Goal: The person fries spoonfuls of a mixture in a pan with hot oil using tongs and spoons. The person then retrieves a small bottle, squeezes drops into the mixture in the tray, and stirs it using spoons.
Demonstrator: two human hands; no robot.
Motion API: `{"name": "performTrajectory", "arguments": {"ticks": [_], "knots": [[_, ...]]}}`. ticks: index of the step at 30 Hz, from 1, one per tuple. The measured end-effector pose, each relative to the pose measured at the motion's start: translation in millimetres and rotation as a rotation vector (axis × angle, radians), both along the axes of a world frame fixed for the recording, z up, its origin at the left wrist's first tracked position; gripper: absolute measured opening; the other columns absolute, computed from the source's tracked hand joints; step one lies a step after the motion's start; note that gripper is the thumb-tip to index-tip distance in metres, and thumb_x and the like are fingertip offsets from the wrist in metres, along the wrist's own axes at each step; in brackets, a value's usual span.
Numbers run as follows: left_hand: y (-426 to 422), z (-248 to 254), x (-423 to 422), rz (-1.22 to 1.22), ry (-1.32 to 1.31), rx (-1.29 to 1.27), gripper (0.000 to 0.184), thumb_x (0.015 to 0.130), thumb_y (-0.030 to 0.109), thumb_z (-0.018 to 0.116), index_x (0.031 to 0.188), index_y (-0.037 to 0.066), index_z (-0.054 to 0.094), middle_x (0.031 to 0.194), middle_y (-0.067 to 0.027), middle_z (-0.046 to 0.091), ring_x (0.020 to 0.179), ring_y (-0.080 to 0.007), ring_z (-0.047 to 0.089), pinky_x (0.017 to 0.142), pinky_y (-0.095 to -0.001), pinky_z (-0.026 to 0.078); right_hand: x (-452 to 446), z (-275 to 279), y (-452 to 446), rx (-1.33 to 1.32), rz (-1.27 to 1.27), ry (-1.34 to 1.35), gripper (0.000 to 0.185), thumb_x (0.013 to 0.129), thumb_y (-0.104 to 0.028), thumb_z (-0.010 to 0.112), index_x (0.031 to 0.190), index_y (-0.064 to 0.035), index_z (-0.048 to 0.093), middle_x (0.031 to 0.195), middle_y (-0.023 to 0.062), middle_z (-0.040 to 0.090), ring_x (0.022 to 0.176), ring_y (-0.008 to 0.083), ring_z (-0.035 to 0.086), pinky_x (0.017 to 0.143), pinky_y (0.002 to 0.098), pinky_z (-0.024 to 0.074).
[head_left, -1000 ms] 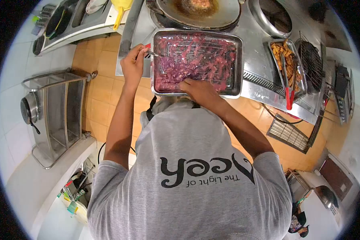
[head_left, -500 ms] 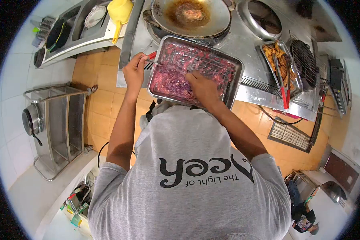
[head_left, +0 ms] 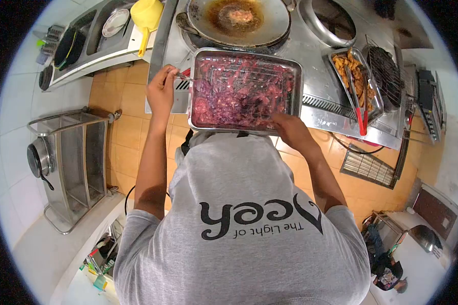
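In front of me is a rectangular metal tray holding a wet red-purple mixture that looks like marinated meat pieces. At its left side, my left hand pinches the end of a thin metal utensil, whose other end reaches over the tray rim; its kind is unclear. My right hand is at the near right corner of the tray, fingers curled at the rim. Whether they grip the rim or some of the mixture cannot be made out. Beyond the tray stands a wok with oil and a pinkish piece in it.
On the steel counter at right is a tray of browned food with red-handled tongs on it. A metal ring burner and a dark grill rack stand nearby. A yellow dipper rests beside the sink.
My right hand has drawn back from the mixture to the near right corner. The tray has turned nearly square to me and shifted slightly left. My left hand has moved a little left.
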State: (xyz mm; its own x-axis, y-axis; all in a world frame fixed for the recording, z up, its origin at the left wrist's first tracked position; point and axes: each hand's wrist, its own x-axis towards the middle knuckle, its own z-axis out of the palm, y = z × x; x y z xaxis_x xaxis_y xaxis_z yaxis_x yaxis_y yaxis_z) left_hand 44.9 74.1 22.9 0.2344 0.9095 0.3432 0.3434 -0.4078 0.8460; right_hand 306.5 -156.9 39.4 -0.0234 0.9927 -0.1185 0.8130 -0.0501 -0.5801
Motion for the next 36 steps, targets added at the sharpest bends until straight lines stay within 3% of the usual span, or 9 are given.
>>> {"name": "performTrajectory", "arguments": {"ticks": [3,8,11,16,20,25,27,30,36], "knots": [[-1,3,-3,-0.073,0.072,-0.087,0.013,0.087,0.009,0.058,0.095,-0.001,0.063,0.077,-0.0032,0.064,0.07,-0.0055,0.056,0.063,-0.021,0.045,-17,-18,2,-0.008,-0.014,-0.018,0.023,0.08,-0.009,0.053,0.103,-0.0111,0.054,0.097,0.0147,0.062,0.088,0.0341,0.06,0.071,0.042,0.0498],[-15,-6,0,-0.098,0.16,-0.121,0.01,0.084,0.006,0.059,0.09,0.0,0.063,0.072,-0.008,0.063,0.063,-0.0073,0.059,0.056,-0.0212,0.045,-32,-31,28,0.17,-0.112,-0.051,0.03,0.08,-0.015,0.054,0.109,-0.0117,0.049,0.096,0.018,0.062,0.079,0.036,0.063,0.065,0.0452,0.0507],[-27,-19,-2,-0.112,0.082,-0.216,0.01,0.085,0.006,0.058,0.091,0.0,0.063,0.075,-0.0075,0.064,0.065,-0.0067,0.059,0.057,-0.0204,0.045,-23,-1,28,-0.196,-0.416,-0.148,0.018,0.085,-0.01,0.046,0.103,-0.0092,0.049,0.086,0.0242,0.061,0.075,0.0405,0.061,0.063,0.05,0.0475],[-46,-19,8,-0.078,-0.186,-0.5,0.013,0.088,0.007,0.055,0.096,-0.003,0.06,0.084,-0.0065,0.064,0.071,-0.0096,0.06,0.065,-0.0218,0.049,-36,-17,13,-0.229,-0.459,-0.033,0.017,0.085,-0.012,0.044,0.1,-0.0033,0.045,0.075,0.0285,0.059,0.07,0.0448,0.059,0.062,0.0543,0.0458],[-28,-6,-2,-0.02,-0.234,-0.391,0.016,0.091,0.009,0.052,0.099,-0.005,0.056,0.091,-0.0096,0.062,0.079,-0.0138,0.061,0.075,-0.0258,0.051,-59,-35,26,-0.184,-0.286,0.081,0.016,0.085,-0.011,0.044,0.1,-0.0043,0.042,0.074,0.0262,0.059,0.07,0.0451,0.058,0.063,0.0545,0.044],[-4,1,-1,-0.117,-0.031,-0.242,0.015,0.09,0.008,0.052,0.098,-0.004,0.059,0.091,-0.0072,0.063,0.079,-0.0112,0.06,0.073,-0.0237,0.05,-66,-25,26,0.053,-0.13,0.1,0.013,0.086,-0.012,0.044,0.099,-0.0104,0.045,0.073,0.0192,0.058,0.069,0.0428,0.057,0.061,0.0518,0.0439],[-1,6,5,-0.217,0.179,-0.123,0.016,0.09,0.008,0.053,0.098,-0.004,0.059,0.089,-0.0066,0.063,0.078,-0.0102,0.059,0.072,-0.0231,0.05,-59,-12,16,0.091,-0.152,0.042,0.016,0.084,-0.012,0.045,0.099,-0.0067,0.045,0.079,0.0195,0.06,0.07,0.0402,0.06,0.059,0.0491,0.0471],[0,-7,8,-0.329,0.183,-0.101,0.016,0.09,0.007,0.052,0.1,-0.003,0.059,0.088,-0.0064,0.065,0.077,-0.0096,0.06,0.072,-0.0225,0.049,-47,3,-7,0.005,-0.363,-0.09,0.018,0.083,-0.013,0.044,0.1,-0.0051,0.045,0.08,0.0202,0.061,0.07,0.0385,0.061,0.056,0.0472,0.0487],[-14,-21,12,-0.387,0.005,-0.391,0.016,0.089,0.005,0.053,0.101,-0.004,0.059,0.09,-0.0083,0.066,0.077,-0.01,0.06,0.072,-0.0228,0.05,-86,-7,-37,-0.28,-0.624,-0.111,0.021,0.085,-0.015,0.045,0.103,-0.0049,0.043,0.074,0.0241,0.06,0.066,0.0399,0.061,0.055,0.0509,0.0473]]}}
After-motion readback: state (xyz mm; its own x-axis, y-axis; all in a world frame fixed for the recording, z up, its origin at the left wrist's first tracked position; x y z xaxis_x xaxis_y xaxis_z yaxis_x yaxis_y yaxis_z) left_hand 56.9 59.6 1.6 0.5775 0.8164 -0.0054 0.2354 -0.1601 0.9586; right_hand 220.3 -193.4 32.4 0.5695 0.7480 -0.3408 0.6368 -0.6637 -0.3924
